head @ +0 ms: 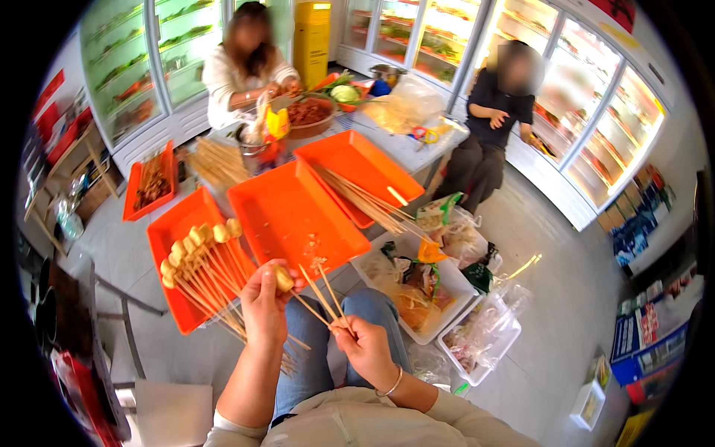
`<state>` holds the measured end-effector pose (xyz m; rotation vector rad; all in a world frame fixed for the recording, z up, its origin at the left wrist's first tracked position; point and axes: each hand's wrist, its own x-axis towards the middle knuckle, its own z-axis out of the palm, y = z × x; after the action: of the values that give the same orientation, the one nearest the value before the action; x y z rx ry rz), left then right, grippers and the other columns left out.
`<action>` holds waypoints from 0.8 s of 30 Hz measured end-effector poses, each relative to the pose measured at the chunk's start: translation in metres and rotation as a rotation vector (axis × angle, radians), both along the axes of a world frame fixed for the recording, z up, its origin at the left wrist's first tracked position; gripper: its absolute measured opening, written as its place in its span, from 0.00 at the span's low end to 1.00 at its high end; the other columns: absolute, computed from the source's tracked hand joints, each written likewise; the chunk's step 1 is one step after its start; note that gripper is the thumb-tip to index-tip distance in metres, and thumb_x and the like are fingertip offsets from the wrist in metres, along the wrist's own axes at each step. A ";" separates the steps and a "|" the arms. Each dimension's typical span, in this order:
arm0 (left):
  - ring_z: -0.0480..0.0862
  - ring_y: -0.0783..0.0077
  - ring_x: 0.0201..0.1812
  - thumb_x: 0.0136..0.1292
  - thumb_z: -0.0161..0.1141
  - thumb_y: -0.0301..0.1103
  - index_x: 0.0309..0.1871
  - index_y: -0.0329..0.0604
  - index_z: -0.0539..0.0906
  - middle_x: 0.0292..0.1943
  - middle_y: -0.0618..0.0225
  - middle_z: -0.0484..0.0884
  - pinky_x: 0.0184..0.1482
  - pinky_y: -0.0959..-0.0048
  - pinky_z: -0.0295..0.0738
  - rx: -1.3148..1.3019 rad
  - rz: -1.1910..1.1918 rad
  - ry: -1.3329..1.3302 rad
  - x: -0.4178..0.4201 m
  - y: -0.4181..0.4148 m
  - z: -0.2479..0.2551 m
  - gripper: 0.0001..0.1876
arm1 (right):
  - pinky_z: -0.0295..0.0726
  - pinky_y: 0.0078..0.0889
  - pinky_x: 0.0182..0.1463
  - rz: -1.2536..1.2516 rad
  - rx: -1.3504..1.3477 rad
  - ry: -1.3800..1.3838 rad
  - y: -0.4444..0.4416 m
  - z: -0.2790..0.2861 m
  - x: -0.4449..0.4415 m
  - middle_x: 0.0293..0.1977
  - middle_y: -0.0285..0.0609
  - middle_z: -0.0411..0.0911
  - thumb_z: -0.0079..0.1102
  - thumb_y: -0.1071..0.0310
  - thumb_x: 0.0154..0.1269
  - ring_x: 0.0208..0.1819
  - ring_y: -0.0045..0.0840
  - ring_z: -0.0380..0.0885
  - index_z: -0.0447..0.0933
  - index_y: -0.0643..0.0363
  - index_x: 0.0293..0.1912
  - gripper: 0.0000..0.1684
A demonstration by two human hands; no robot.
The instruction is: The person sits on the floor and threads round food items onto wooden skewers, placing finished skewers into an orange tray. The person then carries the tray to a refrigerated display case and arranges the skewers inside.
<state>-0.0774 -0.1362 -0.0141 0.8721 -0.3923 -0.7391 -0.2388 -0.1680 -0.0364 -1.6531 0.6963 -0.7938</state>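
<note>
Between the fingers of my left hand [265,302] is a small yellowish food piece [284,278], with the tip of a wooden skewer [311,309] at it. My right hand [364,345], with a bracelet at the wrist, grips that skewer and a few more bamboo skewers [319,291] that fan upward. Left of my hands, skewers topped with similar yellowish pieces [190,244] lie across an orange tray [184,318]. Beyond my hands, a second orange tray [290,209] holds small crumbs. Bare bamboo skewers [363,198] rest over a third orange tray [363,162].
White bins [427,335] with plastic bags and food scraps stand on the floor at right. A person [246,72] works across the table [413,151] by a bowl of red meat [307,112]; another person [494,112] sits at right. Scissors [425,136] lie on the table.
</note>
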 end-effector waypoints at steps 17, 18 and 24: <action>0.78 0.70 0.38 0.67 0.45 0.33 0.46 0.27 0.72 0.36 0.62 0.75 0.43 0.68 0.78 -0.019 -0.059 -0.151 0.030 0.021 0.008 0.15 | 0.61 0.12 0.22 0.210 0.156 -0.111 0.001 0.008 0.019 0.22 0.34 0.72 0.48 0.71 0.64 0.19 0.09 0.61 0.70 0.61 0.29 0.07; 0.78 0.69 0.39 0.66 0.46 0.32 0.44 0.25 0.72 0.37 0.60 0.75 0.45 0.66 0.78 -0.024 -0.036 -0.156 0.034 0.034 0.014 0.14 | 0.58 0.10 0.20 0.246 0.269 -0.039 0.003 0.014 0.020 0.21 0.34 0.71 0.47 0.70 0.65 0.18 0.08 0.61 0.72 0.63 0.35 0.07; 0.80 0.74 0.31 0.65 0.49 0.35 0.40 0.28 0.76 0.30 0.63 0.79 0.36 0.79 0.77 0.052 0.267 -0.279 0.067 0.118 0.034 0.15 | 0.54 0.09 0.15 0.482 0.277 0.153 0.032 0.032 0.041 0.20 0.36 0.70 0.46 0.72 0.66 0.13 0.09 0.60 0.71 0.66 0.40 0.08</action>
<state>-0.0105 -0.0178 0.0200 1.0575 -0.4942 -0.3830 -0.1982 -0.1365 -0.0047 -1.5466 0.4571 -0.2166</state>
